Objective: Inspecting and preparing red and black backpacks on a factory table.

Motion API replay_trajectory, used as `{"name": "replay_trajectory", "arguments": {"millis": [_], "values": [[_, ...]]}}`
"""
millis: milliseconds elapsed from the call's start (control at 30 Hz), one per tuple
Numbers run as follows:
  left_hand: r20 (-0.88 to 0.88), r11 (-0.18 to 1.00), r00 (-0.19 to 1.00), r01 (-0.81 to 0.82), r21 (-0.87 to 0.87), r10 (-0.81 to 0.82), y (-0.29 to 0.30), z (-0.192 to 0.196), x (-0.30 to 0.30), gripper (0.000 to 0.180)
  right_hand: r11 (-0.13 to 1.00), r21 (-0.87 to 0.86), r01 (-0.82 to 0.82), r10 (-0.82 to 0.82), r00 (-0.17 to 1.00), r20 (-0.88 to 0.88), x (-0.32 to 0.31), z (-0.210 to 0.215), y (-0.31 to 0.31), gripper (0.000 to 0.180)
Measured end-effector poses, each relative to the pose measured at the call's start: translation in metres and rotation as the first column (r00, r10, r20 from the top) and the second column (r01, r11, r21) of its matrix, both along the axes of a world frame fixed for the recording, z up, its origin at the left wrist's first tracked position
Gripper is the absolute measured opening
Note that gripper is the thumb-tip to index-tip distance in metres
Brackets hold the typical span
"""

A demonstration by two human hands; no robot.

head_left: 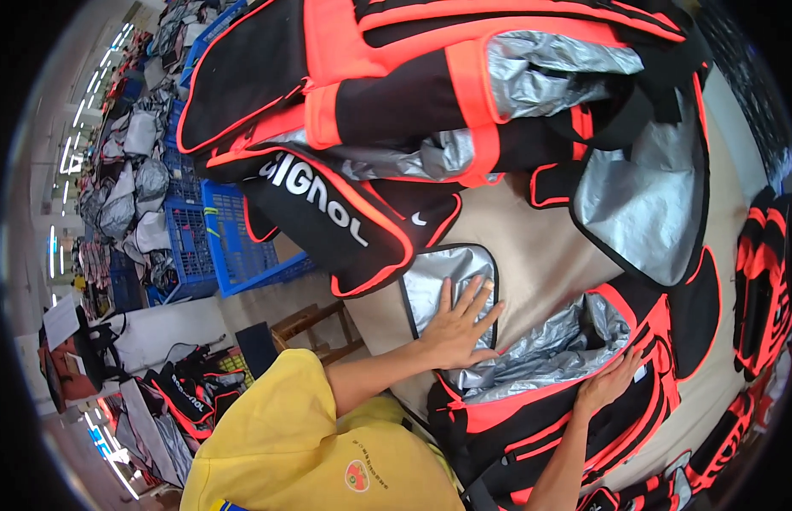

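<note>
My left hand [460, 328] lies flat with fingers spread on the silver-lined flap [426, 277] of a black and neon-orange backpack [532, 417]. That pack lies close to me with its mouth unzipped, its crinkled silver lining [540, 341] showing inside. At the opening's near right edge rests my right hand [609, 383], fingers stretched along the orange trim. The fingertips are partly hard to make out. Across the table, a larger stack of matching bags [396, 111] shows silver-lined openings. A second silver-lined flap [643, 204] hangs down at its right.
Everything lies on a beige tabletop [532, 238]. Blue plastic crates [243, 238] stand left of it, beyond a wooden stool [315, 328]. Piles of silver and grey pieces [132, 187] fill the far left. More black and orange bags [762, 289] line the right edge.
</note>
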State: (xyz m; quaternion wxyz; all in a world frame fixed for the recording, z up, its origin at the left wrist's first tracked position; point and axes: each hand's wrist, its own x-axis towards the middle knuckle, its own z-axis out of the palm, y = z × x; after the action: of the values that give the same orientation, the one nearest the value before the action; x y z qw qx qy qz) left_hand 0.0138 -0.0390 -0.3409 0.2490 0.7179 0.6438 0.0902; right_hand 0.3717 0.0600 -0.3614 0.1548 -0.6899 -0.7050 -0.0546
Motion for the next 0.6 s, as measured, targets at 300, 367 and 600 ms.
{"name": "replay_trajectory", "arguments": {"millis": [300, 367, 600], "values": [[-0.017, 1.0, 1.0, -0.014, 0.011, 0.014, 0.0, -0.009, 0.004, 0.093, 0.997, 0.048, -0.067, 0.071, 0.994, -0.082, 0.023, -0.015, 0.003, 0.064], [-0.036, 0.999, 0.999, -0.022, 0.041, 0.024, 0.001, -0.012, 0.006, 0.091, 0.992, -0.01, -0.126, 0.126, 0.992, -0.029, 0.024, -0.018, 0.006, 0.056], [-0.076, 0.997, 0.997, -0.014, 0.079, 0.02, 0.004, -0.017, 0.006, 0.088, 0.998, -0.058, 0.021, -0.014, 0.993, 0.121, -0.004, 0.009, -0.006, 0.045]]}}
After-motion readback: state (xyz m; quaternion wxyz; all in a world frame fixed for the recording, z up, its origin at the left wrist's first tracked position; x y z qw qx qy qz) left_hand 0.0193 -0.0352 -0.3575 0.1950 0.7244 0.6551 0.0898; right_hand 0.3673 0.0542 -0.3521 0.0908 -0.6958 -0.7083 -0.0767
